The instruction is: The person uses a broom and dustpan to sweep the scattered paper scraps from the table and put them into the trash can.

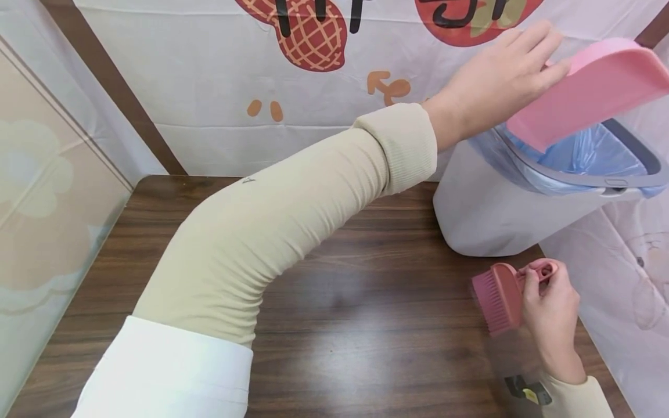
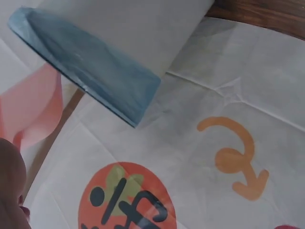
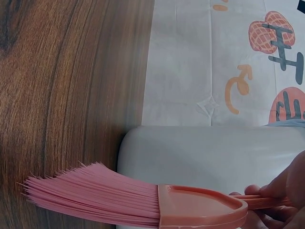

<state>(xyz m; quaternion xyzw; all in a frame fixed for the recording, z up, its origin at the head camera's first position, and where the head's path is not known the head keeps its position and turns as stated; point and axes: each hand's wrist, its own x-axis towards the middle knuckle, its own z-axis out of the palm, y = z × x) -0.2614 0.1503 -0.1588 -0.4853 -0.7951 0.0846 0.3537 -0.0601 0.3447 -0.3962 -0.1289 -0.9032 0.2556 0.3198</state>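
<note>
Over the bin's mouth, my left hand [image 1: 502,78] grips a pink dustpan [image 1: 590,93], which is tilted with its front edge down at the blue bin liner [image 1: 601,151]. In the left wrist view only part of the dustpan [image 2: 35,107] and part of the left hand [image 2: 10,186] show. Lower down on the right, my right hand [image 1: 554,313] holds a pink brush [image 1: 504,299] by its handle, bristles facing left. The right wrist view shows the brush's bristles [image 3: 95,195] fanned out and the fingers around its handle.
A white waste bin [image 1: 486,203] with a grey rim stands at the back right of the brown wooden table [image 1: 334,325]. Printed white cloth [image 1: 193,87] hangs behind the table and along its right side. A patterned panel [image 1: 47,191] borders the left.
</note>
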